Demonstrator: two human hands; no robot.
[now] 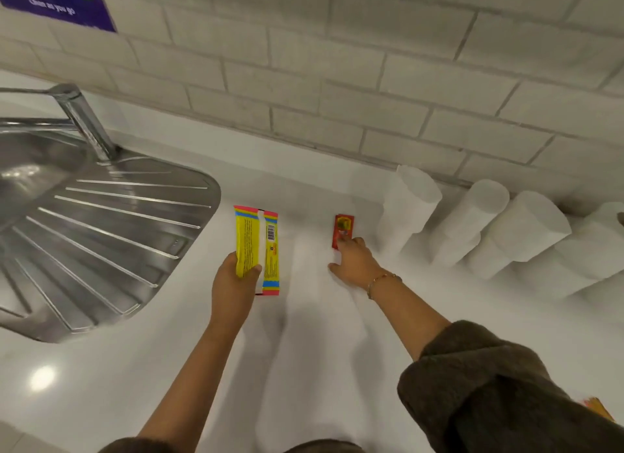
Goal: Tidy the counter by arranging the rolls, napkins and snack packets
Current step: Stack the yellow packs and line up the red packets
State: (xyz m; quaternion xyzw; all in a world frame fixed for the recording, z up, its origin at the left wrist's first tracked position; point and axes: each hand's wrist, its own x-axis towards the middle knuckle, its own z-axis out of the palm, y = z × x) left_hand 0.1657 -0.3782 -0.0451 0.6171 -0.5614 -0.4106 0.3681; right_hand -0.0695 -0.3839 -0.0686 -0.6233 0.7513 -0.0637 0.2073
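Note:
My left hand (233, 283) grips the near end of a yellow snack packet (256, 240) with pink and blue edges, holding it over the white counter (304, 351). A small red snack packet (343, 228) lies flat on the counter to its right. The fingertips of my right hand (353, 260) touch that red packet's near end. Several white paper rolls (472, 223) stand in a row along the wall at the right.
A steel sink with a ribbed drainer (101, 229) and a tap (84, 118) fills the left side. A tiled wall (337, 64) runs behind the counter. An orange object (597, 407) peeks out behind my right sleeve at the lower right.

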